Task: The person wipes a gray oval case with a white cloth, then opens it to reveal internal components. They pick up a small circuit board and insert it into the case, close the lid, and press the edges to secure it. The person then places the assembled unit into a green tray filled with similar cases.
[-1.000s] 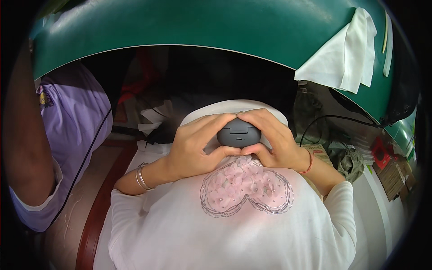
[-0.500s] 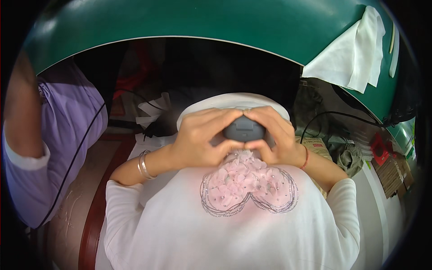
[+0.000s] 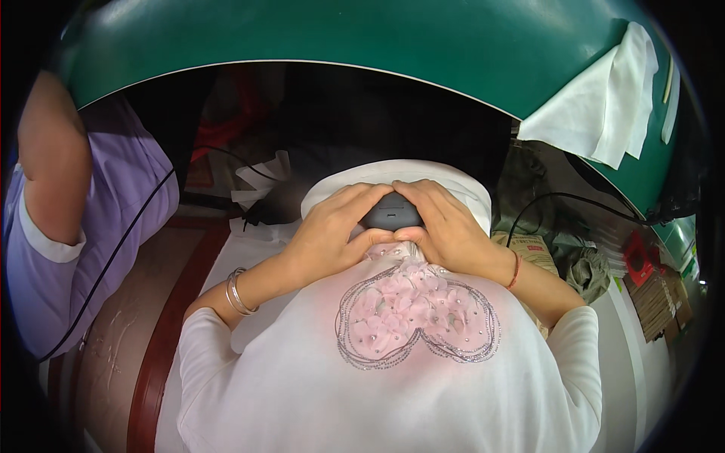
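Observation:
A small dark grey, rounded case (image 3: 392,214) with a little port-like slot in its near face is held close in front of my body. My left hand (image 3: 337,226) grips it from the left, fingers over the top and thumb underneath. From the other side my right hand (image 3: 447,226) closes round it the same way, and the fingertips and thumbs of both hands nearly meet. Much of the case's top and sides is hidden by the fingers. Beneath the hands lies my white top (image 3: 302,377) with pink fabric flowers.
Ahead curves a green tabletop (image 3: 302,34), with a white cloth (image 3: 596,106) hanging over its right edge. At the left is another person's arm (image 3: 53,166) and purple clothing (image 3: 124,166). A black cable (image 3: 574,195), a sack (image 3: 532,253) and stacked cardboard (image 3: 657,306) are at the right.
My hands have closed further round the case and shifted it slightly left. The case now sits tilted differently, its slot more distinct. The other person's arm at the left has moved a little.

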`<state>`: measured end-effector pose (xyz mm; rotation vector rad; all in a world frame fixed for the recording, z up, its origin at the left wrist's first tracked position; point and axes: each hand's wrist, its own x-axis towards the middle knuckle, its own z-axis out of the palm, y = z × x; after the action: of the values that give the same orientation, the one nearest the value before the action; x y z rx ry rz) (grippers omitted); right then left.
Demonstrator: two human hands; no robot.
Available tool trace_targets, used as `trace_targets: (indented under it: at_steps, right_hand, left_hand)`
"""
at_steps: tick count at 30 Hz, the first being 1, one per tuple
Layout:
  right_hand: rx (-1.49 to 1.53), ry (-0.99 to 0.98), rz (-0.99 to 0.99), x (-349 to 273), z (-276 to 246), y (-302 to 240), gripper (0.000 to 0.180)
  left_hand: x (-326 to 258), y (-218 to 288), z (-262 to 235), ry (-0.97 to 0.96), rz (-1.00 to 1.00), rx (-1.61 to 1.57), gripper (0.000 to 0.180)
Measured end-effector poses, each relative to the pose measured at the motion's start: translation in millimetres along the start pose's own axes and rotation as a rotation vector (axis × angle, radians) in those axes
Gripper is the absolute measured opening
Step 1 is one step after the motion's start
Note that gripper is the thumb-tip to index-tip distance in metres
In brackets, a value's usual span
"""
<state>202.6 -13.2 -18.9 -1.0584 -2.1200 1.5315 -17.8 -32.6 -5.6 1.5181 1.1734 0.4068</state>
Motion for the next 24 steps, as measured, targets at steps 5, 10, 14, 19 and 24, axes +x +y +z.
trace_targets:
  at_steps: [5, 10, 14, 19, 24]
  right_hand:
    - [0.059, 0.073, -0.031, -3.4, 7.4, 4.9, 0.052]
    - [0.085, 0.109, -0.048, -2.2, 13.5, 14.8, 0.046]
    - [0.064, 0.118, -0.025, 3.1, 12.8, 16.0, 0.046]
    - [0.109, 0.056, 0.037, 11.6, -5.3, 6.7, 0.05]
    - [0.111, -0.107, 0.164, 15.7, -8.1, 8.5, 0.049]
  left_hand:
    - [-3.9, -8.4, 9.2, 0.1, 0.01, -0.088, 0.053]
    - [1.9, -10.7, 13.6, 0.068, -0.112, -0.21, 0.054]
    - [7.1, -16.2, 10.2, 0.044, -0.183, -0.319, 0.055]
    - [10.9, -7.7, 0.0, 0.072, -0.143, -0.236, 0.054]
    - [10.4, -1.9, -2.1, 0.061, -0.091, 0.098, 0.049]
